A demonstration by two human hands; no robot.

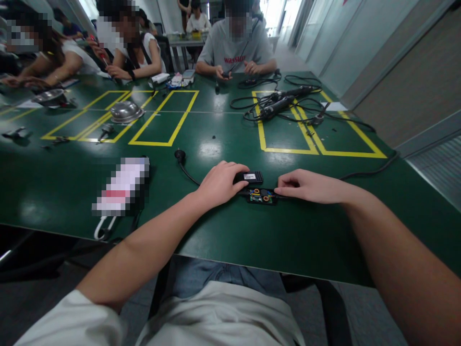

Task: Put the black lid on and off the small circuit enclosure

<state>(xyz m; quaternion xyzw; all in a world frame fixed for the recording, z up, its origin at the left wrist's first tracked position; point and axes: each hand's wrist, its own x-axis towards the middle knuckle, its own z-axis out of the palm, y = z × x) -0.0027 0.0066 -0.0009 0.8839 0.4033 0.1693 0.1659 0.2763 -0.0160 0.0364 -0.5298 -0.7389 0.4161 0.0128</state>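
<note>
My left hand (224, 183) grips a black plastic cover (256, 177) with a white label by its left end, thumb and fingers closed round it. Just in front of the cover, nearer me, lies a black casing half (262, 203) with a green circuit board (260, 196) and copper coils exposed. My right hand (306, 185) pinches at the right end of the board, where a black cord (283, 196) leaves the casing; its fingertips partly hide the spot. Left of my left hand, a cord runs to a black plug (179, 155) on the table.
A phone-like pixelated object (122, 185) with a white strap lies left on the green table (216, 230). Beyond are yellow tape outlines, a metal bowl (126, 111), and tangled black cables with black devices (277, 105). Several people sit across the table and to the left.
</note>
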